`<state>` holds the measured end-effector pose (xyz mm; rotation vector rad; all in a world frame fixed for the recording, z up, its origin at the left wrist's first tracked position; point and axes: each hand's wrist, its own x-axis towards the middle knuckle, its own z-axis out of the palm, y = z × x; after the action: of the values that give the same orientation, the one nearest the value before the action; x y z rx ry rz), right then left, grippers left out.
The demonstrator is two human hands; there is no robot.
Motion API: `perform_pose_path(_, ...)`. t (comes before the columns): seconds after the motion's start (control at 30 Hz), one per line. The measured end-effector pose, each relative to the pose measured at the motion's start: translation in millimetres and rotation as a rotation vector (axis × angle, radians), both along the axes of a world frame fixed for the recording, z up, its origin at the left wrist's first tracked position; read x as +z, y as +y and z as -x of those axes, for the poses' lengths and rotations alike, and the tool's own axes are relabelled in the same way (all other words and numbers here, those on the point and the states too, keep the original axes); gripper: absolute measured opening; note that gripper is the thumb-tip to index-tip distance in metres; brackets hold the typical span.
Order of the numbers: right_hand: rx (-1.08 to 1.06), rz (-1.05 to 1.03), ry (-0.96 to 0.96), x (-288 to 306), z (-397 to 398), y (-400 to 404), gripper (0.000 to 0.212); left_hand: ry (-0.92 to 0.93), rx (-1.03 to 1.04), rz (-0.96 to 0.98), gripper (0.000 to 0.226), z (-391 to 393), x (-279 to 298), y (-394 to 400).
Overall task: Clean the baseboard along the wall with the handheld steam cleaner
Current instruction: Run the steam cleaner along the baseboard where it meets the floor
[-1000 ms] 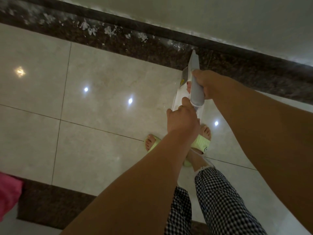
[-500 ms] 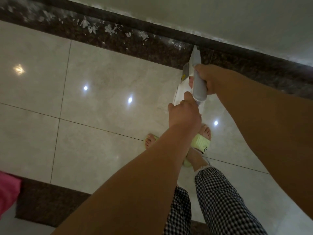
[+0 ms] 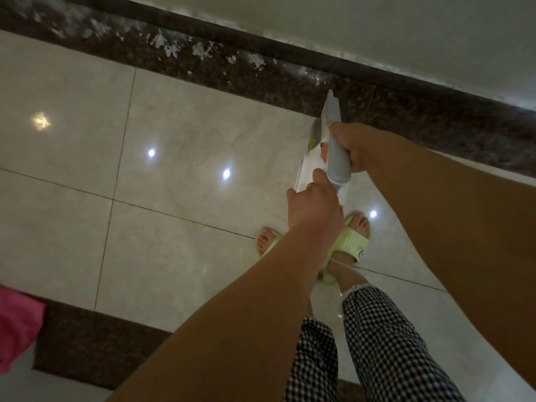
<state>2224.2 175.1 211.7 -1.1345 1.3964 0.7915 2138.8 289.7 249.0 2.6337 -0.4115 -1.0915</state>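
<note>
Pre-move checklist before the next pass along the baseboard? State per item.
1. Right hand grips the steam cleaner: ok.
2. Left hand holds its rear end: ok.
3. Nozzle aimed at the baseboard: ok.
4. Nozzle touching the stone: cannot tell.
5. White flecks left to the nozzle's left: not ok.
6. Steam coming out: cannot tell.

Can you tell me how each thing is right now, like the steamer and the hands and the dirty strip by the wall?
steam cleaner: held in both hands, nozzle aimed at the baseboard; no steam visible.
right hand: gripping the grey handle.
left hand: gripping the rear end of the cleaner.
baseboard: dark, flecked with white bits left of the nozzle.
floor tiles: glossy, reflecting lights.
slippers: on both feet, flat on the floor.
pink cloth: at the left edge, mostly cut off.
</note>
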Motion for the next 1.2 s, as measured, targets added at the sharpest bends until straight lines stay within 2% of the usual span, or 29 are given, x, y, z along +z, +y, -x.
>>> perform_pose_path(0.3, 0.028, 0.043, 0.013, -8, 2, 17, 0.039, 0.006, 0.019, 0.025, 0.044, 2, -1, 18)
perform_pose_path(0.67, 0.027, 0.080, -0.023, -10, -21, 23, 0.033, -0.021, -0.008, 0.026, 0.057, -21, -11, 23)
perform_pose_path(1.2, 0.076, 0.125, 0.004, -12, -35, 15, 0.033, -0.035, 0.019, 0.059, 0.047, -32, -16, 15)
